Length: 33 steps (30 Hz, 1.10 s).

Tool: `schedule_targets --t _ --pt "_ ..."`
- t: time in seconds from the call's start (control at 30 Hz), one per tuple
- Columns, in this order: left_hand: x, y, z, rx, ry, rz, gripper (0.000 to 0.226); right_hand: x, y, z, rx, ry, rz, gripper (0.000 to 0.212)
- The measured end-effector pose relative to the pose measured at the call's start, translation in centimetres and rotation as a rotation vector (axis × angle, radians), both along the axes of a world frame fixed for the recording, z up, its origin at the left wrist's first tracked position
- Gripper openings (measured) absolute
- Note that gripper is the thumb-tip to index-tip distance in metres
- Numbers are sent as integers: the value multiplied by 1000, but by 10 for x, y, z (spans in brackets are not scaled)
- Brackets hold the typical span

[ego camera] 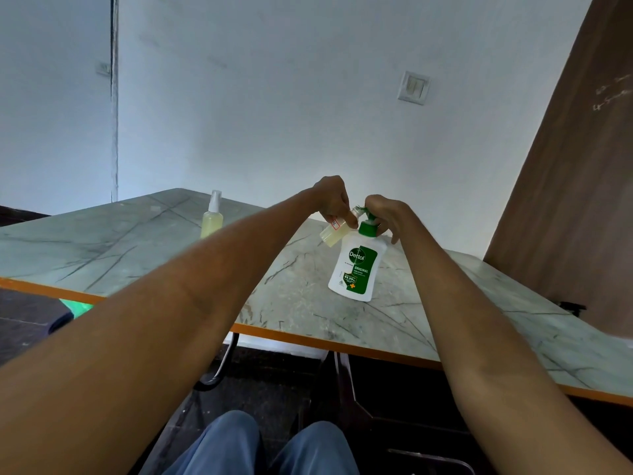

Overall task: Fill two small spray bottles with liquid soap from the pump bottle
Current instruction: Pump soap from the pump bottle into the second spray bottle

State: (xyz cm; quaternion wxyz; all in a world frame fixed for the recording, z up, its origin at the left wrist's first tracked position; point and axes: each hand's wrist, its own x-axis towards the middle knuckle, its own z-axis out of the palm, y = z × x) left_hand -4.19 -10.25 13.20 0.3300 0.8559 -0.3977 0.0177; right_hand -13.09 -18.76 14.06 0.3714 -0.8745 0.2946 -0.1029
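beside the pump bottle (356,265), just at its left shoulder, the left hand (334,200) pinches a small open spray bottle (334,233) and tilts it so its bare neck points up toward the green spout. the right hand (385,214) sits on top of the pump head (368,225), fingers curled over it, pressing or about to press. the small bottle holds some pale yellow liquid at its low end, so i judge this fill is under way but far from done.

well to the left of the pump bottle, farther back on the counter (137,241), stands a second spray bottle (212,217) with its sprayer cap on and yellow liquid inside; it looks already filled.

to do this step well, i would keep the small bottle's mouth right under the spout tip, touching or nearly so, before each press. whether they meet exactly is hidden by the fingers. short, slow strokes suit a narrow neck, since thick soap can bridge the opening and run down the outside. the pump bottle leans slightly, so a straight downward push should stop it skidding on the smooth top. the small bottle's cap is not in view.
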Motion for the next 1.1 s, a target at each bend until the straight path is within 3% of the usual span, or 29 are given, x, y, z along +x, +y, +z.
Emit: schedule_targets --t 1.1 --pt "8 -1 -3 11 3 -13 42 3 -1 -1 3 34 -5 23"
